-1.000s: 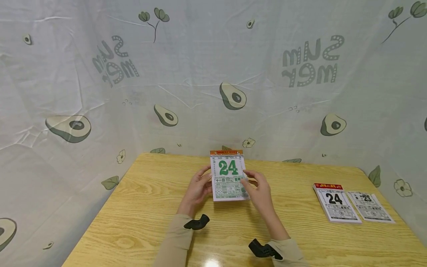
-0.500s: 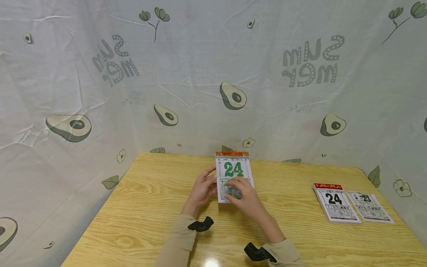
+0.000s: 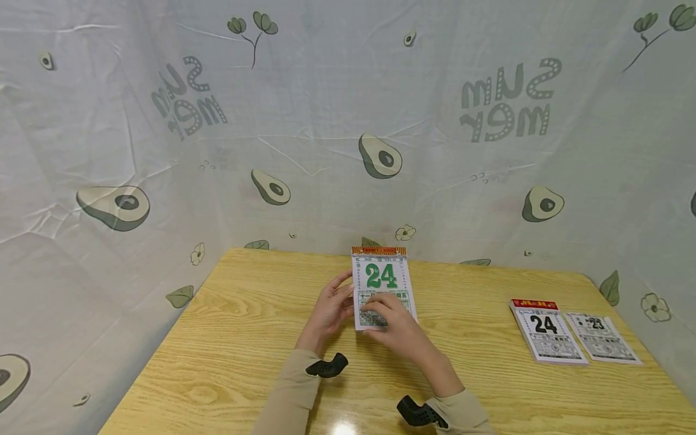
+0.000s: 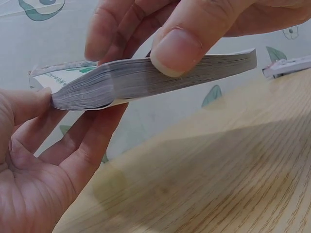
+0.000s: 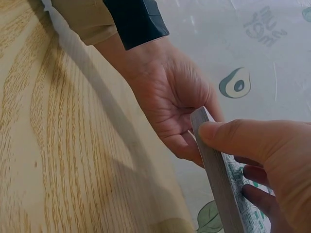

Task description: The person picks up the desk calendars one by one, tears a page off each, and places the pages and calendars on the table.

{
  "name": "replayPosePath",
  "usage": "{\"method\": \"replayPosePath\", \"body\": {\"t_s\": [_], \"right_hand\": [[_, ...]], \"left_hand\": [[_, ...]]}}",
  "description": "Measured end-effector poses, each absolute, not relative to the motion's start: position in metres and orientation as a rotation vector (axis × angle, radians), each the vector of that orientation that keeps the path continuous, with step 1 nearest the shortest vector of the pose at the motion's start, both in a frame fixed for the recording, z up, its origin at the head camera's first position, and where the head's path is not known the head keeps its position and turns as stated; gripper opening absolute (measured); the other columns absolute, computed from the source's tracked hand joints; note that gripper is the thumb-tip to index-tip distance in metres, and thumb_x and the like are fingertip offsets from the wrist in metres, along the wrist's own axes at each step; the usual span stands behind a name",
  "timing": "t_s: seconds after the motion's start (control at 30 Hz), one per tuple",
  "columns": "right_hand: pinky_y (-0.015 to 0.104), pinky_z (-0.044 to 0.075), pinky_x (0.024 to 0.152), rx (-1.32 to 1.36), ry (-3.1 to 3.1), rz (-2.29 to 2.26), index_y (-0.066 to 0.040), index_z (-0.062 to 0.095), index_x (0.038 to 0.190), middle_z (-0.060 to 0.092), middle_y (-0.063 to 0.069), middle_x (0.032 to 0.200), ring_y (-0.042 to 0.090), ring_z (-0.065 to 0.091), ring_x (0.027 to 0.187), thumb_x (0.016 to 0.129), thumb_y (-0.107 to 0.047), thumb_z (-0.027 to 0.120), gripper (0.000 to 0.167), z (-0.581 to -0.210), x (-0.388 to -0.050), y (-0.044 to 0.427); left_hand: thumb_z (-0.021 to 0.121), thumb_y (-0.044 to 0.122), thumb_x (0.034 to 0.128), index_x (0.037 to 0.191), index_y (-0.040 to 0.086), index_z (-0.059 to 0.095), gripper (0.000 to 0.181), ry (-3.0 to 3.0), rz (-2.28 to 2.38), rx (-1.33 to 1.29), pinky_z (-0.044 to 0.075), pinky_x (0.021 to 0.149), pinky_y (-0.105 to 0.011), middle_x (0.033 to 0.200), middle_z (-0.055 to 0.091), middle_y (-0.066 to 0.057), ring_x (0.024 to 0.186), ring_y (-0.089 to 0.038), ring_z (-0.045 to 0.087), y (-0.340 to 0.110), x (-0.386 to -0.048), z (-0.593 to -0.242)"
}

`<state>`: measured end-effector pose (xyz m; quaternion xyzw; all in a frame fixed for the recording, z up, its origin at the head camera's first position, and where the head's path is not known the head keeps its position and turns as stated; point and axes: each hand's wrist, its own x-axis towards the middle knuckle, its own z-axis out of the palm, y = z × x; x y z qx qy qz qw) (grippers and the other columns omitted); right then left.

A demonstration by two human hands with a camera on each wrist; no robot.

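A tear-off calendar (image 3: 383, 275) with a green 24 and a striped red-yellow header is held tilted above the table in the head view. My left hand (image 3: 328, 309) grips its left side; in the left wrist view the thumb lies on the edge of the page stack (image 4: 141, 82) and the fingers are underneath. Over the calendar's lower front is my right hand (image 3: 399, 329). Its thumb presses the bottom page edges, and its curled fingers are on the front page, as the right wrist view shows at the hand (image 5: 279, 160). The right fingertips are partly hidden.
On the right of the wooden table (image 3: 234, 350) lies a second calendar (image 3: 549, 335) with a black 24 and red header. Beside it is a loose sheet (image 3: 603, 338) marked 23. A printed avocado curtain (image 3: 326, 96) hangs behind the table.
My right hand has moved from the calendar's right edge leftward to its lower front and bottom edge. The calendar and left hand shifted slightly right, then stayed still.
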<state>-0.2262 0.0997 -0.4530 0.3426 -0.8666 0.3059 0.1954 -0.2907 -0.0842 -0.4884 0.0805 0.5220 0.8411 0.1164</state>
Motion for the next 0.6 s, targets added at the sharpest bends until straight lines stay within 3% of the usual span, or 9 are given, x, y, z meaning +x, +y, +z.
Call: {"method": "replayPosePath", "body": {"t_s": [0.6], "right_hand": [[0.040, 0.051, 0.093, 1.001, -2.437, 0.855, -0.011, 0.069, 0.104, 0.060, 0.006, 0.118, 0.022, 0.053, 0.114, 0.077, -0.013, 0.082, 0.031, -0.4465, -0.2236, 0.1024]], "left_hand": [[0.048, 0.012, 0.1024, 0.145, 0.013, 0.042, 0.043, 1.527, 2.486, 0.242, 0.057, 0.076, -0.032, 0.108, 0.071, 0.003, 0.090, -0.014, 0.070, -0.0879, -0.2876, -0.4856]]}}
